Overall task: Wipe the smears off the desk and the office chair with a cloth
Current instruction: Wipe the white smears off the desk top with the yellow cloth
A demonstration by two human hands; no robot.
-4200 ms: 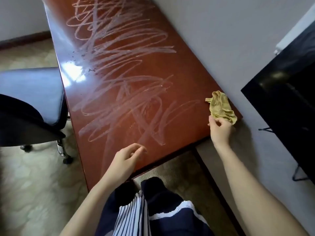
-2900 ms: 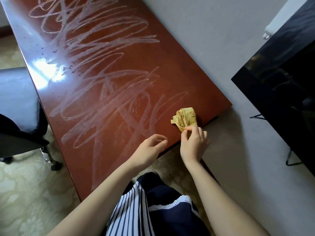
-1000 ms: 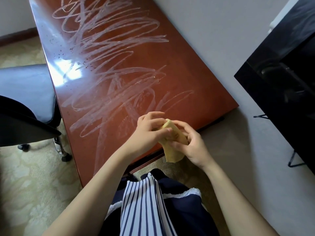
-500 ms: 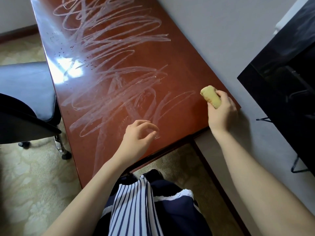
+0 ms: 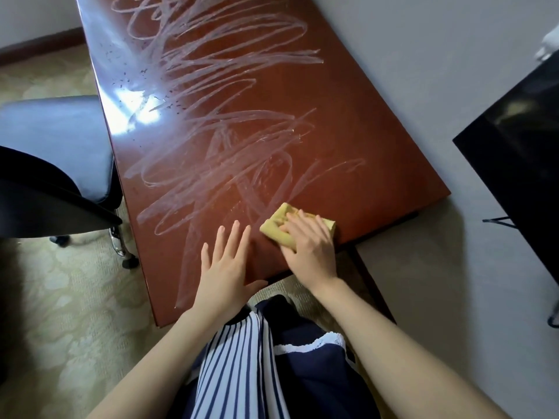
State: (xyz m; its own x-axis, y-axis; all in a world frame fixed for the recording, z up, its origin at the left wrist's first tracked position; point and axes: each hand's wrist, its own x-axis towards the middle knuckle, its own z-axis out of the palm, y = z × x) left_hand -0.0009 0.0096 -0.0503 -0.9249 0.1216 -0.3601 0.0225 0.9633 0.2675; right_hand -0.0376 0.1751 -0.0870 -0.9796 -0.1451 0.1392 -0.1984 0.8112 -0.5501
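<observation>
A folded yellow cloth (image 5: 273,228) lies on the glossy reddish-brown wooden counter (image 5: 378,164), close to its near edge and at the near end of the whitish looping smears (image 5: 217,131) that cover most of the top. The person's right grip (image 5: 308,246) lies palm down on the cloth, fingers nearly straight and together, pressing it against the wood. The left grip (image 5: 225,267) rests flat on the counter just beside the cloth, fingers spread and straight, holding nothing. A dark padded office chair (image 5: 54,140) stands against the counter's left edge on pale patterned carpet (image 5: 60,297). A black glossy panel (image 5: 520,152) stands well apart on the right.
</observation>
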